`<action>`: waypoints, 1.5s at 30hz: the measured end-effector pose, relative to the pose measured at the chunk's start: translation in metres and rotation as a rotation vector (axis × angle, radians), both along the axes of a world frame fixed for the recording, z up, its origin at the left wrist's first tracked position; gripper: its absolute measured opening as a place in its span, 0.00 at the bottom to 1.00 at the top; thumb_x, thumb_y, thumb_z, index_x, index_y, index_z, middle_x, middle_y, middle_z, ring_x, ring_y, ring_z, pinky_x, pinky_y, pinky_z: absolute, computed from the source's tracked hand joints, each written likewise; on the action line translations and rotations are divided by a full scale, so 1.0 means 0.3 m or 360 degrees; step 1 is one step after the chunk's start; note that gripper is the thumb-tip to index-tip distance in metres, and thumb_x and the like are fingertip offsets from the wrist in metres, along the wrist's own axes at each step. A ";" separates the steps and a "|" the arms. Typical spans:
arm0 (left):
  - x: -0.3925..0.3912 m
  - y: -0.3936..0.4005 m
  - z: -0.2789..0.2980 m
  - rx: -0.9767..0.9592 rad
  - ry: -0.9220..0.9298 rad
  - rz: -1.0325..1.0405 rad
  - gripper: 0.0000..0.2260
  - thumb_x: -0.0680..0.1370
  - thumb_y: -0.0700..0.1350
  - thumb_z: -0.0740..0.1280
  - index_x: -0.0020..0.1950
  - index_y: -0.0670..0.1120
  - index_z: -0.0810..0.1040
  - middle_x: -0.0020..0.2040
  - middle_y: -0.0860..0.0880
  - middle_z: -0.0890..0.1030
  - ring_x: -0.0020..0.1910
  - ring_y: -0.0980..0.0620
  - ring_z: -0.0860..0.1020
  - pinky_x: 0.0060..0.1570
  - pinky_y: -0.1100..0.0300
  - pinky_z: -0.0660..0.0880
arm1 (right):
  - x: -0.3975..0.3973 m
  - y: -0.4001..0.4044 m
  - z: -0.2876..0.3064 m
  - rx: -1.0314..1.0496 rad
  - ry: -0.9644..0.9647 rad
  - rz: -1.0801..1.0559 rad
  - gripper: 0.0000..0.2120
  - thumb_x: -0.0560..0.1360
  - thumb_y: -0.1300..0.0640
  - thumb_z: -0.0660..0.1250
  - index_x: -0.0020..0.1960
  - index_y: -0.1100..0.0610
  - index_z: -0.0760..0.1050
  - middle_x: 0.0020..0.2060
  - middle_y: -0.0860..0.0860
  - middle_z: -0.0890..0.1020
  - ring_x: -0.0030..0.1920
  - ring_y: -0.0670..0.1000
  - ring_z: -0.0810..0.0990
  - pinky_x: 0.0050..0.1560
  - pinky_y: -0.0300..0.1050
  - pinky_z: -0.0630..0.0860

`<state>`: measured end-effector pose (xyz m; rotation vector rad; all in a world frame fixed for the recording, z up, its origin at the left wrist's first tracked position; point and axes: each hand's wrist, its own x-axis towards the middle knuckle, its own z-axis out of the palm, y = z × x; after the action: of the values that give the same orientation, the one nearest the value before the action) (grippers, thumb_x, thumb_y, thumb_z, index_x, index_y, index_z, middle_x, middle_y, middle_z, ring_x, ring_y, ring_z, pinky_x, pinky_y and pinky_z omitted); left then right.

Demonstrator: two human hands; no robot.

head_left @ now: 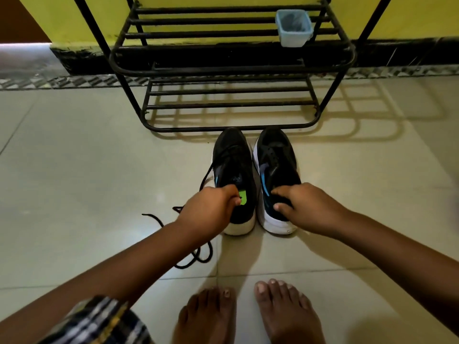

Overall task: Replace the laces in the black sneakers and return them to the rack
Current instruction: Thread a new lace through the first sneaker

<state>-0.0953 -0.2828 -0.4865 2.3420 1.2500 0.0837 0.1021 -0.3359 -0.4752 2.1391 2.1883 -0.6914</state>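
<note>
Two black sneakers with white soles stand side by side on the tiled floor, toes toward the rack. My left hand (211, 207) grips the collar of the left sneaker (233, 160), fingers curled into its opening. My right hand (303, 207) grips the heel collar of the right sneaker (274, 155), thumb outside and fingers inside. A loose black lace (198, 256) trails from the left sneaker across the floor, passing under my left forearm. The right sneaker's eyelets look empty. The black metal shoe rack (223, 70) stands just beyond the toes.
A pale blue plastic container (294, 28) sits on the rack's upper shelf at the right. My bare feet (248, 314) are on the floor below the sneakers. A yellow wall with a black skirting runs behind the rack.
</note>
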 end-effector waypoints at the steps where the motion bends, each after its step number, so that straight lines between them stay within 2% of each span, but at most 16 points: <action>1: 0.003 -0.005 0.004 -0.0012 0.0031 -0.0027 0.10 0.82 0.48 0.57 0.54 0.46 0.75 0.38 0.49 0.75 0.37 0.49 0.72 0.36 0.57 0.68 | -0.001 -0.008 0.002 -0.0010 -0.0010 0.0014 0.15 0.79 0.52 0.60 0.63 0.54 0.74 0.57 0.55 0.80 0.57 0.57 0.77 0.54 0.50 0.74; 5: -0.003 -0.050 0.026 -0.0138 0.0179 -0.0206 0.07 0.81 0.49 0.58 0.50 0.49 0.74 0.43 0.48 0.76 0.43 0.48 0.76 0.40 0.56 0.73 | -0.027 -0.053 0.006 -0.0124 -0.0030 0.0129 0.14 0.78 0.52 0.59 0.60 0.55 0.75 0.54 0.54 0.81 0.54 0.56 0.78 0.51 0.50 0.75; 7: -0.007 -0.069 0.033 -0.0219 0.0263 -0.0285 0.05 0.81 0.49 0.59 0.47 0.51 0.72 0.42 0.49 0.76 0.41 0.49 0.77 0.39 0.56 0.73 | -0.045 -0.071 0.017 -0.0226 -0.0037 0.0183 0.12 0.78 0.53 0.59 0.57 0.56 0.75 0.52 0.55 0.80 0.51 0.56 0.78 0.48 0.48 0.75; 11: -0.004 -0.114 0.035 -0.0272 0.0538 -0.0501 0.09 0.80 0.48 0.59 0.55 0.50 0.77 0.49 0.47 0.78 0.47 0.47 0.77 0.46 0.53 0.76 | -0.089 -0.102 0.035 -0.0368 -0.0080 0.0346 0.10 0.78 0.54 0.59 0.50 0.59 0.74 0.46 0.57 0.79 0.42 0.56 0.74 0.39 0.43 0.66; 13: 0.004 -0.125 0.042 -0.0284 0.0545 -0.0512 0.09 0.80 0.48 0.59 0.55 0.50 0.77 0.49 0.47 0.79 0.48 0.47 0.77 0.48 0.53 0.76 | -0.104 -0.114 0.036 -0.0399 -0.0087 0.0417 0.11 0.78 0.54 0.58 0.47 0.61 0.74 0.43 0.58 0.79 0.39 0.54 0.72 0.38 0.45 0.67; 16: 0.013 -0.084 0.067 -0.0373 0.0264 -0.0323 0.08 0.80 0.47 0.59 0.53 0.50 0.77 0.50 0.48 0.80 0.50 0.48 0.78 0.49 0.55 0.75 | -0.089 -0.101 0.046 -0.0505 0.0019 0.0413 0.14 0.79 0.52 0.58 0.46 0.61 0.75 0.41 0.57 0.78 0.41 0.55 0.75 0.42 0.49 0.73; 19: 0.024 -0.015 0.092 -0.0444 -0.0026 -0.0182 0.10 0.80 0.43 0.61 0.58 0.50 0.78 0.53 0.53 0.81 0.52 0.54 0.77 0.52 0.62 0.72 | -0.042 -0.061 0.065 -0.0533 0.0272 0.0319 0.12 0.78 0.52 0.61 0.49 0.59 0.79 0.42 0.53 0.82 0.43 0.51 0.79 0.48 0.49 0.76; 22: 0.040 0.045 0.081 -0.0440 -0.0272 0.0011 0.10 0.79 0.39 0.62 0.56 0.48 0.80 0.41 0.56 0.80 0.42 0.61 0.76 0.42 0.77 0.67 | -0.005 -0.007 0.068 -0.0268 0.0603 -0.0033 0.07 0.77 0.56 0.63 0.47 0.54 0.80 0.40 0.49 0.84 0.41 0.45 0.81 0.47 0.45 0.78; 25: 0.069 0.096 0.036 -0.0417 -0.0433 0.0214 0.08 0.78 0.39 0.64 0.52 0.46 0.81 0.40 0.55 0.82 0.39 0.66 0.77 0.39 0.81 0.66 | 0.032 0.068 0.030 0.0081 0.0657 -0.0357 0.05 0.76 0.57 0.65 0.46 0.53 0.80 0.39 0.48 0.83 0.36 0.41 0.78 0.40 0.38 0.74; 27: 0.094 0.122 0.007 -0.0382 -0.0465 0.0303 0.06 0.77 0.40 0.66 0.51 0.45 0.82 0.43 0.51 0.84 0.42 0.60 0.79 0.41 0.77 0.69 | 0.052 0.108 -0.010 0.0086 0.0589 -0.0458 0.05 0.76 0.56 0.66 0.47 0.55 0.81 0.39 0.48 0.81 0.35 0.40 0.75 0.37 0.35 0.69; 29: 0.122 0.144 -0.016 -0.0326 -0.0428 0.0287 0.06 0.76 0.40 0.67 0.51 0.45 0.83 0.46 0.49 0.84 0.46 0.54 0.80 0.47 0.68 0.72 | 0.057 0.128 -0.053 -0.0074 0.0674 -0.0567 0.05 0.75 0.56 0.67 0.46 0.56 0.81 0.38 0.48 0.81 0.35 0.43 0.76 0.35 0.36 0.69; 30: 0.132 0.152 -0.025 -0.0304 -0.0402 0.0257 0.06 0.76 0.41 0.68 0.51 0.46 0.83 0.47 0.49 0.84 0.47 0.54 0.79 0.47 0.66 0.71 | 0.055 0.132 -0.070 -0.0139 0.0729 -0.0614 0.06 0.75 0.55 0.68 0.45 0.57 0.81 0.37 0.49 0.81 0.36 0.45 0.77 0.36 0.37 0.70; 34: 0.166 0.181 -0.059 -0.0279 -0.0347 0.0207 0.06 0.76 0.43 0.69 0.51 0.47 0.83 0.47 0.49 0.83 0.45 0.55 0.79 0.47 0.64 0.71 | 0.053 0.143 -0.104 -0.0163 0.0846 -0.0725 0.06 0.73 0.55 0.70 0.44 0.58 0.82 0.37 0.50 0.82 0.41 0.49 0.79 0.41 0.42 0.73; 36: 0.179 0.189 -0.072 -0.0265 -0.0316 0.0189 0.06 0.75 0.43 0.69 0.51 0.46 0.83 0.47 0.49 0.84 0.47 0.54 0.80 0.49 0.63 0.73 | 0.054 0.142 -0.103 -0.0162 0.0881 -0.0743 0.05 0.73 0.56 0.71 0.43 0.57 0.82 0.34 0.48 0.79 0.38 0.47 0.77 0.40 0.41 0.71; 40: 0.196 0.190 -0.091 -0.0237 -0.0221 0.0106 0.06 0.76 0.44 0.68 0.50 0.47 0.82 0.46 0.49 0.84 0.42 0.55 0.77 0.43 0.65 0.68 | 0.051 0.132 -0.101 -0.0171 0.0920 -0.0770 0.04 0.72 0.58 0.72 0.44 0.58 0.81 0.30 0.46 0.74 0.33 0.44 0.73 0.37 0.38 0.69; 45: 0.212 0.190 -0.090 -0.0199 -0.0111 0.0040 0.07 0.76 0.44 0.65 0.50 0.47 0.82 0.47 0.47 0.83 0.46 0.48 0.79 0.47 0.56 0.76 | 0.042 0.125 -0.100 -0.0152 0.0899 -0.0744 0.04 0.72 0.58 0.72 0.45 0.59 0.81 0.32 0.49 0.75 0.35 0.47 0.73 0.40 0.41 0.70</action>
<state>-0.0318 -0.2258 -0.5135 2.1981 1.2154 0.0919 0.1148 -0.2985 -0.5053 2.6751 1.7667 -1.5545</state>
